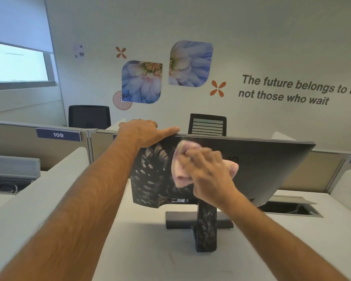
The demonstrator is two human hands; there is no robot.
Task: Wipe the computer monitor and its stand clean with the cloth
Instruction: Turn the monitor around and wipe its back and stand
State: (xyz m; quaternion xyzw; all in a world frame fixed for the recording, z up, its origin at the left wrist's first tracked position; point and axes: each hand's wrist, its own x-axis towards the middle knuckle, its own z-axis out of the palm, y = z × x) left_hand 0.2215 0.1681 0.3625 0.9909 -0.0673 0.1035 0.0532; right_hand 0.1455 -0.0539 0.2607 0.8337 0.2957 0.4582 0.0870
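The wiping of the panel's rear was in hand: the left hand [139, 131] lay over the top left corner of the dark grey flat computer monitor [272, 165], fingers curled over its upper edge to steady it, while the right hand [209, 173] pressed a crumpled pale pink cloth [180, 169] against the back, just right of a patch of whitish smears. Those smears, and more down the dark upright stand [206, 226], looked unwiped, so the next stroke would probably need to sweep left over them, then go down the stand. The monitor stood on a white worktop [150, 250] among partitioned desks, black mesh chairs beyond, flower prints and lettering on the pale wall.
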